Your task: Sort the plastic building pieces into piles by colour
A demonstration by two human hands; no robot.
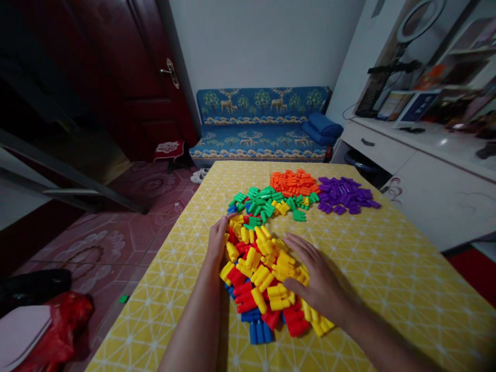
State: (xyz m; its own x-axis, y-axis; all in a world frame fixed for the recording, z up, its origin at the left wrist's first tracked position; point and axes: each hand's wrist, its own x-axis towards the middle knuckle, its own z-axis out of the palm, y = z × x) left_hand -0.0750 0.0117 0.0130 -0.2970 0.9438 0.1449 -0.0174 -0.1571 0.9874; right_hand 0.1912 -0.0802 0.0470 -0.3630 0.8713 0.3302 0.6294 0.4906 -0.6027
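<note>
A mixed pile of red, yellow and blue plastic building blocks (267, 268) lies on the table in front of me, yellow ones mostly on top. My left hand (219, 240) rests along the pile's far left side, fingers stretched forward and partly hidden by the blocks. On the right side, my right hand (320, 276) is spread against the pile, its thumb apart from the fingers and touching yellow blocks. Green blocks (263, 201) lie just beyond, with a few yellow and blue ones among them. No block is plainly gripped in either hand.
Orange blocks (294, 182) and purple blocks (344, 195) form separate heaps at the table's far side. A yellow patterned cloth (178, 289) covers the table. Behind stands a blue sofa (248, 134); a white cabinet (434, 186) is at right. One green block (124, 299) lies on the floor.
</note>
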